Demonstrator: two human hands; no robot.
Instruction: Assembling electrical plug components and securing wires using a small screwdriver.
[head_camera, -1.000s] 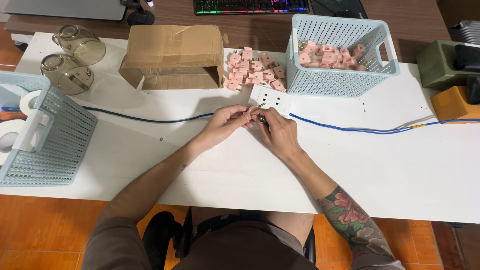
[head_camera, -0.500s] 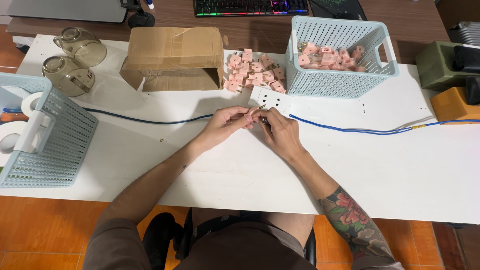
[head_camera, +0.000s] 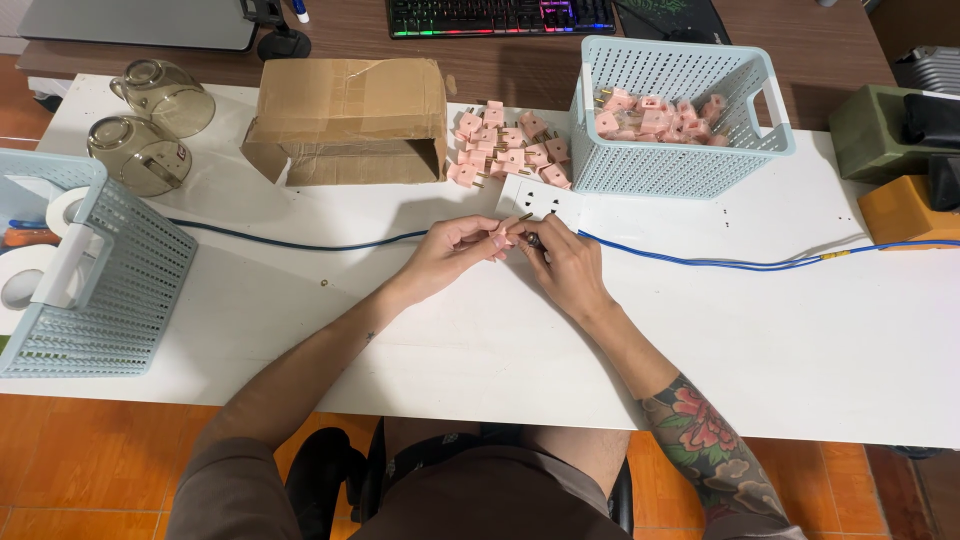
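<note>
Nothing on the white table (head_camera: 800, 340) has shifted since the earlier frame. At frame centre, the left hand (head_camera: 462, 250) and right hand (head_camera: 566, 264) stay together, pinching a small pink plug (head_camera: 512, 224), mostly hidden by fingers, its brass pins just visible.

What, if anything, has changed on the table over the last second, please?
Almost nothing visibly changed. Both hands, left hand and right hand, stay together in front of the white socket strip, holding a small pink plug. The blue cable, pink plug pile, baskets and cardboard box have not moved.
</note>
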